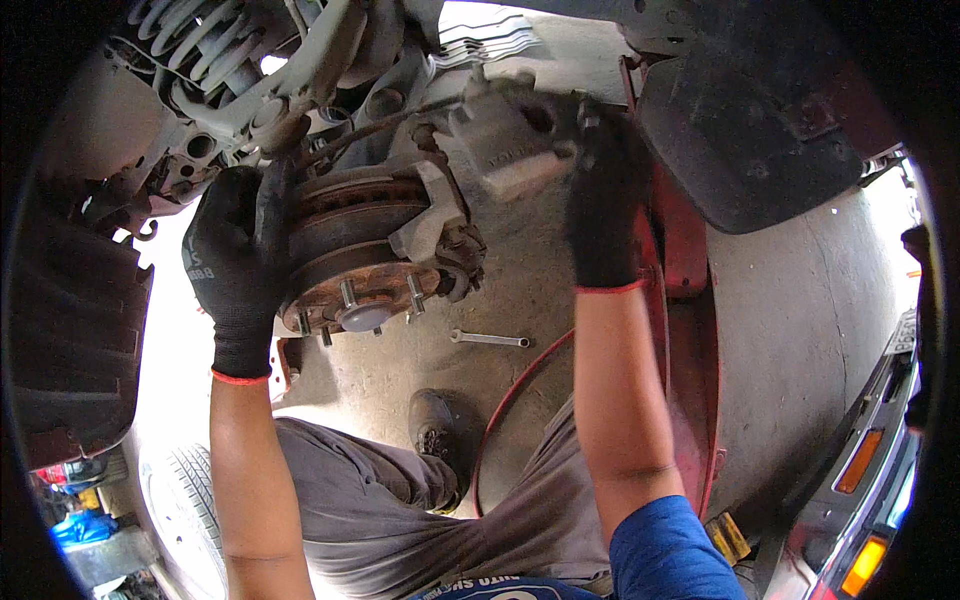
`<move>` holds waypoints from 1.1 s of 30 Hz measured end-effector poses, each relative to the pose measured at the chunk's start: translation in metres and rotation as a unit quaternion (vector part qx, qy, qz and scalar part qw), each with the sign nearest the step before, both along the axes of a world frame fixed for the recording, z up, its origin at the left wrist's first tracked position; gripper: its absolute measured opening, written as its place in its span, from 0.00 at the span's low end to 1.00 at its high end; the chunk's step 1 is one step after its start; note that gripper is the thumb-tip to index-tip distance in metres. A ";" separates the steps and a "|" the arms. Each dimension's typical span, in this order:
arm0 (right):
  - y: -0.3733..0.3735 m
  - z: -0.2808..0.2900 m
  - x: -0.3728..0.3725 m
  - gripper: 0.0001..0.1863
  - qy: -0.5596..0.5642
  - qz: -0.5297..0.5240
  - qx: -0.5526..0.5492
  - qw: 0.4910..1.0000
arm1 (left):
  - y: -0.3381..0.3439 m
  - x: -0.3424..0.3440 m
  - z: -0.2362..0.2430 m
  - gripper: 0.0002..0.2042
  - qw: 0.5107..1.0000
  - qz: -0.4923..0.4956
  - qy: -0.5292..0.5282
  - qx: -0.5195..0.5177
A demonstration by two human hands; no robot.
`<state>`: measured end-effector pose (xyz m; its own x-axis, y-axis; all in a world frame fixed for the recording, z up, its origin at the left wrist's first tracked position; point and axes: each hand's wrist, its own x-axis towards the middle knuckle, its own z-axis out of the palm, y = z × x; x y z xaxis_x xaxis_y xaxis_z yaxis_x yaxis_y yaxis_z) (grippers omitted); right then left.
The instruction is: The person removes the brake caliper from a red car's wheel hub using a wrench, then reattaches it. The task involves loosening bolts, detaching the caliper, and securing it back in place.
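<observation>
My left hand (pixel 235 245), in a black red-cuffed glove, curls at the left edge of a rusty brake disc (pixel 355 230) with wheel studs and a central cap. A pale bracket (pixel 420 235) straddles the disc's right side. My gloved right hand (pixel 605 200) grips a slightly blurred grey brake caliper (pixel 510 140), held up and right of the disc with a hose (pixel 355 130) running near it. Suspension parts and a coil spring (pixel 190 40) are above on the left.
A wrench (pixel 490 338) and red hose (pixel 515 390) lie on the concrete floor. A red jack (pixel 685 370) stands right, below a dark flap (pixel 750 130). A tyre (pixel 190 480) is lower left, a vehicle bumper (pixel 850 480) far right. My legs and boot are below the disc.
</observation>
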<state>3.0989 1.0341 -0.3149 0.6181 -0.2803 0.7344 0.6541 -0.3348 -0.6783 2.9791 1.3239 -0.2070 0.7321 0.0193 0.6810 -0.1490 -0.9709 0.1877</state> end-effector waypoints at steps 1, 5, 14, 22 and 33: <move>-0.003 0.023 0.004 0.14 -0.067 -0.044 -0.093 0.992 | 0.001 -0.001 -0.001 0.14 1.000 0.009 0.011 0.026; 0.022 0.079 0.006 0.12 -0.191 -0.017 -0.101 0.976 | 0.001 -0.001 -0.004 0.13 1.000 0.005 0.024 -0.008; 0.014 -0.010 0.000 0.11 0.083 0.203 0.349 0.911 | -0.003 0.003 -0.003 0.12 0.999 -0.024 -0.037 -0.004; 0.007 -0.029 0.009 0.10 0.072 0.057 0.171 0.981 | -0.001 0.001 -0.004 0.12 0.999 -0.013 -0.025 -0.021; 0.003 -0.008 0.007 0.10 -0.006 0.001 0.039 0.999 | 0.000 0.003 -0.004 0.12 0.999 -0.030 -0.043 0.000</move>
